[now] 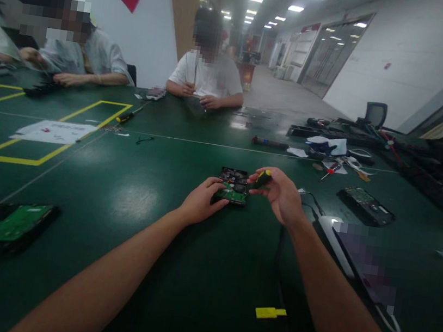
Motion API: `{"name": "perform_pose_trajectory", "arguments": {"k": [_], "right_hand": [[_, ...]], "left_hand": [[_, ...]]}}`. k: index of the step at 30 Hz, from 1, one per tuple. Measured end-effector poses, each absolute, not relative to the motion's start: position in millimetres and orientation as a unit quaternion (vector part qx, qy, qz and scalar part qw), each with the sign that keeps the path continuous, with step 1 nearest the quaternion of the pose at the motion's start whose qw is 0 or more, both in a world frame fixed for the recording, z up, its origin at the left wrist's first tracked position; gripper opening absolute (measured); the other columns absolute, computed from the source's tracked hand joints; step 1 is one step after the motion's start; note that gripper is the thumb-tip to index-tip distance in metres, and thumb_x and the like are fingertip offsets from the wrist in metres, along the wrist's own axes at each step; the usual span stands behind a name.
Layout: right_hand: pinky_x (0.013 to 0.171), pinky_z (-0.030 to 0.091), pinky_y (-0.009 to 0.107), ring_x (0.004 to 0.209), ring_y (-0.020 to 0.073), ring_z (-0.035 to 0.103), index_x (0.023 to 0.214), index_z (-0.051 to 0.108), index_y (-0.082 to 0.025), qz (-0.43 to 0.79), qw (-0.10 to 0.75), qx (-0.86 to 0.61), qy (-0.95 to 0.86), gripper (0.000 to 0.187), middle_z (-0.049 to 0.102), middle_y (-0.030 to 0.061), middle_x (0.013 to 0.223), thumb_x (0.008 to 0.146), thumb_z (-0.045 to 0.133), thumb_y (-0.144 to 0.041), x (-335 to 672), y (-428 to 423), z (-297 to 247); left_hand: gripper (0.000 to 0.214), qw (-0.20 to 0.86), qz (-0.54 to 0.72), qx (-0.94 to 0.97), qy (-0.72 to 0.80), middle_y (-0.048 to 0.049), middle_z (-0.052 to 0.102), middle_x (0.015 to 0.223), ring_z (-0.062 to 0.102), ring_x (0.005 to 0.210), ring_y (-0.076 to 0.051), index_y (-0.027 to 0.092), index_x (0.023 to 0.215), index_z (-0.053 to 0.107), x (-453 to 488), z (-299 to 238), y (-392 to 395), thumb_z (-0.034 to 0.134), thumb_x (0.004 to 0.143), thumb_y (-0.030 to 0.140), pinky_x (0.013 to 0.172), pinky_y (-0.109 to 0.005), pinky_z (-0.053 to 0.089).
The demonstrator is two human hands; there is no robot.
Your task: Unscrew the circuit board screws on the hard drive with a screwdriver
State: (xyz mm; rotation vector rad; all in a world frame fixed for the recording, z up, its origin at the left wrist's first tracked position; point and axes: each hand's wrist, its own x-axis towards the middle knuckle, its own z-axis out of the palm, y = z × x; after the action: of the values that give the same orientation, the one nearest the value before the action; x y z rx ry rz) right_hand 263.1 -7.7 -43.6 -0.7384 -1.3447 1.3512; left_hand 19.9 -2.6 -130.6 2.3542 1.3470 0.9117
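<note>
A hard drive (234, 178) with a green circuit board lies on the table in front of me. My left hand (203, 199) is closed on its left edge, thumb near the board. In my right hand (281, 196) is a screwdriver (262, 179) with a black and yellow handle, gripped by the fingers just right of the drive. The handle is tilted, and I cannot make out the screwdriver's tip.
Another drive with a green board (17, 225) lies at the left, and one more drive (366, 205) at the right. Beside my right forearm is a dark slab-like device (364, 263) with a cable. Tools and paper (331, 146) lie farther back. Several people sit across the green table (141, 265).
</note>
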Motion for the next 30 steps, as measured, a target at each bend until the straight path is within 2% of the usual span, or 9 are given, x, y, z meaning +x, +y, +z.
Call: {"name": "perform_pose_trajectory", "arguments": {"k": [5,9,14,19,24,30], "right_hand": [[0.068,0.058,0.035,0.093,0.0229,0.065,0.1,0.065,-0.025,0.542,0.52,-0.326,-0.574,0.02,0.069,0.0046,0.094,0.093,0.058,-0.042,263.4,-6.5,-43.5],[0.063,0.056,0.032,0.092,0.0222,0.064,0.109,0.067,-0.027,0.522,0.516,-0.336,-0.591,0.023,0.068,0.0051,0.096,0.094,0.056,-0.04,263.2,-7.0,-41.0],[0.073,0.057,0.036,0.097,0.0231,0.065,0.103,0.069,-0.025,0.546,0.518,-0.319,-0.576,0.023,0.069,0.0068,0.102,0.095,0.055,-0.04,263.3,-7.1,-40.5],[0.08,0.057,0.041,0.098,0.0237,0.066,0.105,0.067,-0.024,0.574,0.523,-0.304,-0.552,0.024,0.07,0.008,0.107,0.096,0.052,-0.041,264.1,-6.9,-42.7],[0.07,0.057,0.036,0.094,0.0229,0.066,0.101,0.066,-0.025,0.546,0.529,-0.333,-0.558,0.018,0.069,0.0061,0.101,0.093,0.058,-0.039,262.7,-6.1,-42.6],[0.065,0.054,0.031,0.097,0.0224,0.063,0.11,0.069,-0.026,0.514,0.526,-0.35,-0.581,0.025,0.068,0.006,0.101,0.092,0.058,-0.041,259.2,-6.0,-41.7]], "left_hand": [[0.042,0.139,0.32,0.814,0.465,-0.0095,0.052,0.137,0.057,0.121,-0.027,0.025,0.126,0.06,19.6,-132.2,-2.2,0.063,0.089,0.045,0.103,-0.045,0.051],[0.042,0.143,0.322,0.814,0.462,-0.0095,0.052,0.136,0.057,0.121,-0.027,0.024,0.125,0.059,19.4,-132.2,-2.2,0.063,0.089,0.045,0.103,-0.045,0.05],[0.042,0.144,0.323,0.816,0.457,-0.0101,0.052,0.136,0.057,0.122,-0.026,0.023,0.125,0.059,19.8,-129.7,-3.6,0.062,0.09,0.045,0.105,-0.045,0.049],[0.041,0.142,0.325,0.815,0.459,-0.0101,0.051,0.137,0.056,0.123,-0.026,0.023,0.124,0.06,19.4,-129.7,-4.0,0.062,0.089,0.045,0.105,-0.045,0.049],[0.042,0.143,0.321,0.814,0.462,-0.0103,0.051,0.137,0.055,0.124,-0.027,0.023,0.125,0.059,19.3,-132.1,-2.7,0.062,0.089,0.045,0.104,-0.046,0.05],[0.042,0.14,0.324,0.816,0.458,-0.0106,0.052,0.136,0.056,0.124,-0.026,0.023,0.125,0.059,19.6,-132.4,-3.0,0.062,0.089,0.044,0.105,-0.045,0.049]]}}
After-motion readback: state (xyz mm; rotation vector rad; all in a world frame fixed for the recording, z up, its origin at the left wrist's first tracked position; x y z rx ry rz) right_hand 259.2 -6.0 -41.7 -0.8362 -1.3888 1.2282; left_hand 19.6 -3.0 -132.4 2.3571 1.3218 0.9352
